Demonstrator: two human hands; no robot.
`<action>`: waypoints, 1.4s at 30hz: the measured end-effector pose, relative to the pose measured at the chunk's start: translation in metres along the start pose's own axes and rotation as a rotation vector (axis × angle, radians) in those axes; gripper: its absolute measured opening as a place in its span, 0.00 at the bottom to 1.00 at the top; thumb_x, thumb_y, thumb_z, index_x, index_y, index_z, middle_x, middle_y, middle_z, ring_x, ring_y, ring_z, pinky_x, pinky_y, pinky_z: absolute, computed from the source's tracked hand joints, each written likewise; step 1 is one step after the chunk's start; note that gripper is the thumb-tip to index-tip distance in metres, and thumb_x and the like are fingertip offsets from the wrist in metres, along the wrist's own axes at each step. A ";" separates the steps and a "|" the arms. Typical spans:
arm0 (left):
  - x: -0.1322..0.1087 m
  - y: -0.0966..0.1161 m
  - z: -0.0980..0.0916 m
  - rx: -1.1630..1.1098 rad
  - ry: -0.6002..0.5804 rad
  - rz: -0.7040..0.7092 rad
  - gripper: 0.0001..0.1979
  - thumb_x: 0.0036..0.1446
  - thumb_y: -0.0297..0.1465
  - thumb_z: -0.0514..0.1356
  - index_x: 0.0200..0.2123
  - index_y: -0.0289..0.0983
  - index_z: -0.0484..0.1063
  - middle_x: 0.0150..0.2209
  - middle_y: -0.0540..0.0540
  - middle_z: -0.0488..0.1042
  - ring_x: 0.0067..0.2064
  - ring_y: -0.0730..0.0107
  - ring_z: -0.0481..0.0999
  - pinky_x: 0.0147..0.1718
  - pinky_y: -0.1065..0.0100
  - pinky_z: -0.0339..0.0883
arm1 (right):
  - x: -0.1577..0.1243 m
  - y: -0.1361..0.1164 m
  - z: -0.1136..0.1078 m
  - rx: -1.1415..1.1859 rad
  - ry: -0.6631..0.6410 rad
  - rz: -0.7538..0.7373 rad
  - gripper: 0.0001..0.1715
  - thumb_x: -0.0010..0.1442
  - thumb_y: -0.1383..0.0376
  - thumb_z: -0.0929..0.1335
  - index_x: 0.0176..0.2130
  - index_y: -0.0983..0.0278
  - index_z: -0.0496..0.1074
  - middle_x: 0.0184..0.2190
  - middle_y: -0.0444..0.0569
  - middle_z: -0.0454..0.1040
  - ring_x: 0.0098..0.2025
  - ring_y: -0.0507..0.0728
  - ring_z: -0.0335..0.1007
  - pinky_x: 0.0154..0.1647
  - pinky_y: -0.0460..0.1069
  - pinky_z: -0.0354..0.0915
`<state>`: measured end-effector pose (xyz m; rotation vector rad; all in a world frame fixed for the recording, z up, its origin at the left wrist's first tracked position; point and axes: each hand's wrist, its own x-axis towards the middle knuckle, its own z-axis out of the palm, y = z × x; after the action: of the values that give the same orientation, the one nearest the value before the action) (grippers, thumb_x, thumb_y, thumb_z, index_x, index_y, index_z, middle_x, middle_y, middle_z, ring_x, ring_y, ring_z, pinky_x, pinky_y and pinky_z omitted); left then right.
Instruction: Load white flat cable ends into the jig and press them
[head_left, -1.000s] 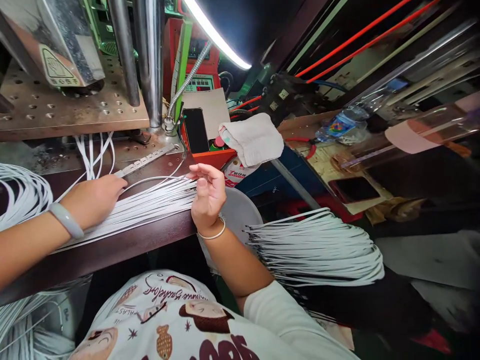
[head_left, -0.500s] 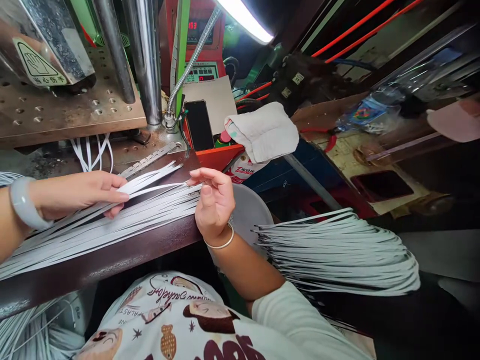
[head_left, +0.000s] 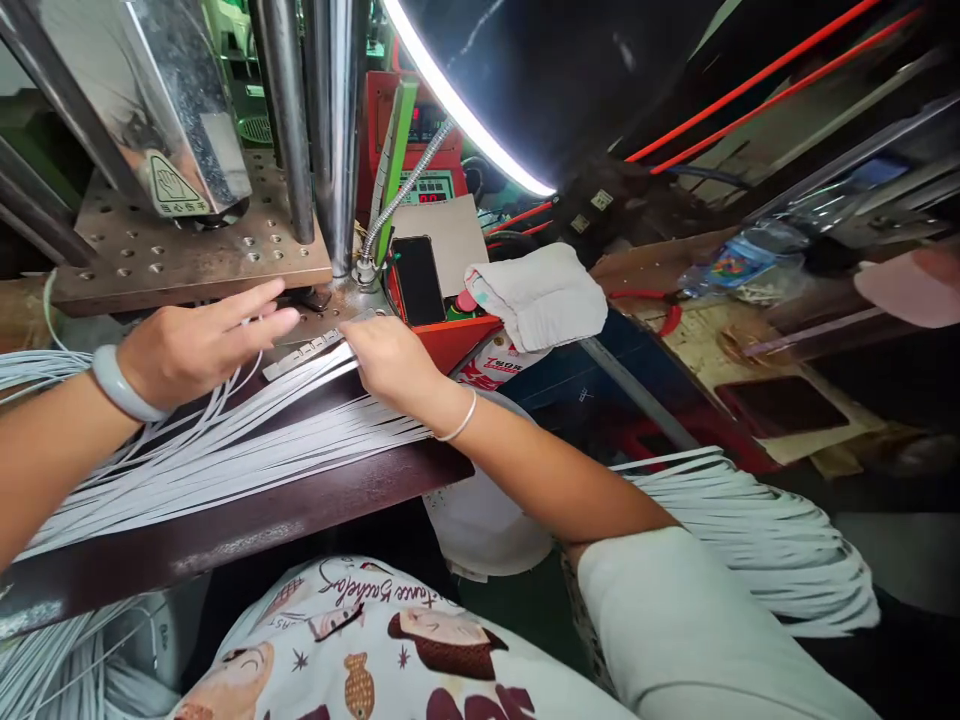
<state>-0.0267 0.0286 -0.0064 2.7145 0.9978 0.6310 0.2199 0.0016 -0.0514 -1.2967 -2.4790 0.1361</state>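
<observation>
A bundle of flat white cables (head_left: 247, 465) lies across the dark bench edge (head_left: 247, 525). My right hand (head_left: 390, 360) is closed, knuckles up, pressing cable ends toward the slotted metal fixture (head_left: 311, 350) under the press plate (head_left: 187, 265). My left hand (head_left: 199, 345) reaches toward the same fixture with fingers stretched out over a few raised cables; a pale bangle sits on that wrist. What the right fingers pinch is hidden beneath the hand.
Steel press columns (head_left: 330, 130) rise behind the fixture. A red box (head_left: 450, 335) holds a black phone (head_left: 420, 280), with a white cloth (head_left: 540, 295) beside it. More white cables (head_left: 765, 540) fan out at right. A white bucket (head_left: 480, 520) sits below the bench.
Both hands moved forward to the metal fixture under the press. The right hand turned palm down onto the cable ends; the left hand opened its fingers and lifted off the bundle.
</observation>
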 end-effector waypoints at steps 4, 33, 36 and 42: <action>0.003 0.007 0.000 -0.224 -0.104 0.286 0.20 0.68 0.47 0.53 0.44 0.47 0.83 0.55 0.46 0.80 0.62 0.58 0.74 0.67 0.52 0.63 | 0.039 0.008 0.012 0.304 -0.056 -0.372 0.15 0.69 0.68 0.63 0.51 0.65 0.75 0.50 0.52 0.78 0.53 0.58 0.72 0.56 0.53 0.66; -0.010 0.024 0.021 -0.575 0.240 -0.537 0.19 0.51 0.45 0.67 0.30 0.33 0.82 0.29 0.45 0.81 0.32 0.66 0.76 0.32 0.67 0.67 | 0.023 -0.025 0.037 0.742 0.001 0.323 0.09 0.59 0.70 0.74 0.27 0.67 0.81 0.26 0.46 0.79 0.32 0.55 0.75 0.38 0.49 0.65; -0.013 0.027 0.027 -0.608 0.360 -0.581 0.19 0.55 0.45 0.65 0.32 0.32 0.82 0.31 0.44 0.81 0.33 0.66 0.77 0.31 0.68 0.67 | 0.019 -0.028 0.035 0.565 0.031 0.242 0.08 0.60 0.71 0.74 0.28 0.65 0.83 0.31 0.48 0.80 0.36 0.55 0.74 0.40 0.48 0.63; -0.017 0.035 0.027 -0.635 0.353 -0.581 0.19 0.52 0.45 0.67 0.33 0.32 0.82 0.32 0.42 0.82 0.34 0.64 0.78 0.33 0.67 0.70 | 0.025 -0.038 0.028 0.456 0.015 0.247 0.10 0.63 0.70 0.71 0.30 0.66 0.82 0.31 0.48 0.78 0.34 0.53 0.70 0.37 0.47 0.59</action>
<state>-0.0058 -0.0094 -0.0256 1.6949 1.3036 1.0881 0.1676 0.0012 -0.0622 -1.3753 -2.0924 0.7030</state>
